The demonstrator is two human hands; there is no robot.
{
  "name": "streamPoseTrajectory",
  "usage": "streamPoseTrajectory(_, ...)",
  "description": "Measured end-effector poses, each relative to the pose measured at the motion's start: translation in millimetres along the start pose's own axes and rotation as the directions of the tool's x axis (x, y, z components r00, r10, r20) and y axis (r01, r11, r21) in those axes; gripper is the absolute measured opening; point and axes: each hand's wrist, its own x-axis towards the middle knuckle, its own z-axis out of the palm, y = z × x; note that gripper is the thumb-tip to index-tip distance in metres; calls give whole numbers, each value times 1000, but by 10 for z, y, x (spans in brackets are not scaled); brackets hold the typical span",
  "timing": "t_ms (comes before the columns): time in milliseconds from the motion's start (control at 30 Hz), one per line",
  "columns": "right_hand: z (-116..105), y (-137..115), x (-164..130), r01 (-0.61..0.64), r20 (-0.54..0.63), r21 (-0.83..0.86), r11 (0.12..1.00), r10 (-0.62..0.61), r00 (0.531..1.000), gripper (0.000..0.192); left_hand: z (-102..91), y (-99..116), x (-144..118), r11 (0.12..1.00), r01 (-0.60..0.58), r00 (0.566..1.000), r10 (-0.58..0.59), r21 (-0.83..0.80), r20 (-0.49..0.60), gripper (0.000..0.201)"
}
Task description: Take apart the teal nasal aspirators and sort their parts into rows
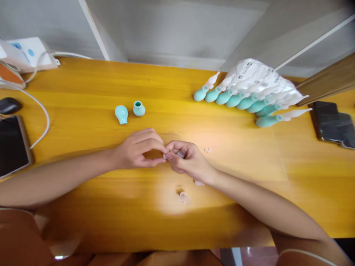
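My right hand (190,159) is closed around a small translucent plastic piece (180,154), mostly hidden by the fingers. At its fingertips shows a tiny pale piece (164,156), and the thumb and forefinger of my left hand (142,149) meet there in a pinch. Whether the two pieces are joined I cannot tell. Beyond my left hand are two loose teal rubber bulbs: one lying (121,114), one upright with its mouth up (139,109). A clear plastic part (185,198) lies nearer me. Under my right wrist, another pale part (199,183) is partly covered.
Several teal bulbs with pale nozzles (234,99) lie in a row at the back right, by a clear plastic bag (257,72). Tiny pale bits (208,150) lie right of my hands. Dark phones (328,122) rest far right; a tablet-like device (13,144) and mouse (10,106) left.
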Motion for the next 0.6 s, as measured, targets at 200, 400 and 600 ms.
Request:
streamPoseTrajectory(200,-53,48,-11,66,56,-20,998,-64,996,32,4,5,-28,999,34,999,-34,-8,-12,10)
streamPoseTrajectory(400,-114,32,-111,231,238,-240,943,-174,955,15,-2,35,-19,998,57,997,-58,-29,-45,9)
streamPoseTrajectory(600,-191,-6,-114,214,480,-311,926,-42,876,39,-31,57,-10,997,54,998,-55,-53,-16,9)
